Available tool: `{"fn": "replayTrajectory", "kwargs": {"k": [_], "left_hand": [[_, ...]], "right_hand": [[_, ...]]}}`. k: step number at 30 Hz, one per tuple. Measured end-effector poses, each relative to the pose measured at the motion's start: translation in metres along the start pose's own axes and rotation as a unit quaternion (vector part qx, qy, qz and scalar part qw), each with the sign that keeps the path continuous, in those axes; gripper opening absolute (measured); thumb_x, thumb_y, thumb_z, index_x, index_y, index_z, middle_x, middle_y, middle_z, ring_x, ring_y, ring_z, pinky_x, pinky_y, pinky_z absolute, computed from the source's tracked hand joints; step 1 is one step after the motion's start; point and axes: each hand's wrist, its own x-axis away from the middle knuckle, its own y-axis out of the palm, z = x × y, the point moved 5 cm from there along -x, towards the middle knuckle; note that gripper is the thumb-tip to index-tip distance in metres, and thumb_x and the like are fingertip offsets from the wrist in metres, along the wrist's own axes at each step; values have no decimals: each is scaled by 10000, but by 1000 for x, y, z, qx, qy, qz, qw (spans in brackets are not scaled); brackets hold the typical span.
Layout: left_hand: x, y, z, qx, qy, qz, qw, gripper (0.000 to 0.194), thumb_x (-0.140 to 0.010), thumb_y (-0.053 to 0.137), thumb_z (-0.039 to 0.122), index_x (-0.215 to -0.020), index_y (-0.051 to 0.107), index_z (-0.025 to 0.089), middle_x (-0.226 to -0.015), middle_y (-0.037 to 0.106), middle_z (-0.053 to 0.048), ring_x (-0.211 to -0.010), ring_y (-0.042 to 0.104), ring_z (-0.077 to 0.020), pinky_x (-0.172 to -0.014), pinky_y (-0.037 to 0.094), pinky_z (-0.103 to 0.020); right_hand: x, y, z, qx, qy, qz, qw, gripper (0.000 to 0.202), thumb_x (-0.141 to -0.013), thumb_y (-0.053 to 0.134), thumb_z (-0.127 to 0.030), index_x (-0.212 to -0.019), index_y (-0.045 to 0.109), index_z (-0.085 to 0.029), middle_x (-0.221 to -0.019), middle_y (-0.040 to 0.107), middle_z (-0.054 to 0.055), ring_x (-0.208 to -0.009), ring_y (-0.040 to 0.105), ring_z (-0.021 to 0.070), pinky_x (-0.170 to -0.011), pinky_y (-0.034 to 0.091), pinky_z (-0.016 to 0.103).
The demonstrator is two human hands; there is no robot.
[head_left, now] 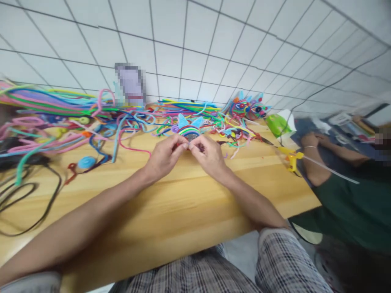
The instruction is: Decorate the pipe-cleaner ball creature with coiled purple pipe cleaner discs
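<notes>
Near the middle of the wooden table, my left hand [167, 154] and my right hand [208, 154] meet at the fingertips. Both are pinched together at a small spot, and what lies between the fingers is too small to make out. Just behind them stands a striped, rainbow-coloured craft piece [188, 129] with two light-blue pointed ears; its lower part is hidden by my hands. Loose coloured fuzzy stems [238, 132] lie right behind and beside it.
Piles of coloured stems [55, 101] line the wall. A blue disc [87, 162] and black cables [51, 199] lie left. Two finished-looking colourful heads [249, 106], a green packet [278, 123] and a yellow glue gun [291, 158] are right. Another person [345, 191] sits at the right.
</notes>
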Motion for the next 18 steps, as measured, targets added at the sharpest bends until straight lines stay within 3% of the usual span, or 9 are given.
{"fn": "replayTrajectory", "kwargs": {"k": [5,12,18], "left_hand": [[-2,-4,11,-64,48,19,997,108,-1035,575,237,-946,627,205,-841,678,-4,-757,606,-156,-728,461,-292],[9,7,1,60,-16,57,996,161,-1071,574,326,-971,621,208,-833,640,2,-742,561,-150,-712,455,-294],[14,10,4,158,-72,82,981,250,-1059,607,438,-955,610,211,-822,599,5,-760,540,-149,-728,470,-291]], "right_hand": [[1,2,4,-56,20,0,998,159,-985,649,-324,-864,688,-228,-825,686,3,-759,591,160,-745,454,321],[4,15,13,-211,119,21,970,208,-910,744,-414,-835,704,-225,-719,623,-32,-652,518,127,-652,432,293],[6,24,17,-305,158,31,939,255,-849,804,-463,-798,709,-232,-628,580,-54,-595,490,117,-603,413,278]]}}
